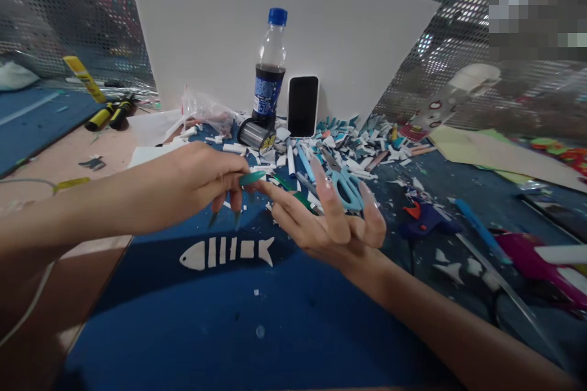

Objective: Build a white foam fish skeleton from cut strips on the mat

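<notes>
My left hand (192,180) reaches in from the left with its fingers pinched together near the tip of my right index finger; whether it holds anything I cannot make out, only long teal nails show. My right hand (334,220) is held palm up with fingers spread and long nails. Both hands hover above a blue sheet (257,317). On the sheet just below them lies a white fish skeleton shape (227,252) made of cut pieces.
Behind the hands lie light blue scissors (346,186), many white and coloured scraps (362,146), a cola bottle (270,70), a phone (302,105) leaning on a white board and a tape roll (257,134). A blue glue gun (426,220) and pink tool (541,266) lie right.
</notes>
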A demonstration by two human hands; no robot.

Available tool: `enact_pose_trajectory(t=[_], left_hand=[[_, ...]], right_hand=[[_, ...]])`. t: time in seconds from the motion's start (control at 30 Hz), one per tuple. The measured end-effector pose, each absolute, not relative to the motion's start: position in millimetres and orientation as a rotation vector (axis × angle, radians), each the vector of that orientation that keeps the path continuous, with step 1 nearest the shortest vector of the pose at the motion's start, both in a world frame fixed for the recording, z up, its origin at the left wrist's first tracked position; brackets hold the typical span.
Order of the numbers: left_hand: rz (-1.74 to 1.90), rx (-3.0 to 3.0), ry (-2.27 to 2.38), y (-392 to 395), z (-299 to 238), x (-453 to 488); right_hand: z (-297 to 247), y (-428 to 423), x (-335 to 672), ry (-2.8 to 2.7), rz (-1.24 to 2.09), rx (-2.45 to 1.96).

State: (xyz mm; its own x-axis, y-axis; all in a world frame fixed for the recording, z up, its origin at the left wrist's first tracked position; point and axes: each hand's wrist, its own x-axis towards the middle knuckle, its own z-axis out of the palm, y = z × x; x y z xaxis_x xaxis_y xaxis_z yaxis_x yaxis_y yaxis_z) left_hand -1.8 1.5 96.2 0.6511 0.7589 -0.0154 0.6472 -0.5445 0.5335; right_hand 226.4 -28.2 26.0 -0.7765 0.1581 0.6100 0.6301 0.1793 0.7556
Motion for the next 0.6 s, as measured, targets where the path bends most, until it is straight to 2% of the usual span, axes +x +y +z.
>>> enact_pose_trajectory(t=[0.13, 0.37, 0.6], left_hand=[[0.260, 2.421, 1.140, 0, 102, 0], [0.402, 2.406, 1.214, -4, 91, 0], [0.609, 2.531, 1.280, -9, 84, 7]], right_hand=[[24, -26, 227, -2.019, -1.688, -0.712], [26, -29, 227, -2.025, -1.749, -0.793], [27, -31, 223, -2.141, -1.634, -0.832]])
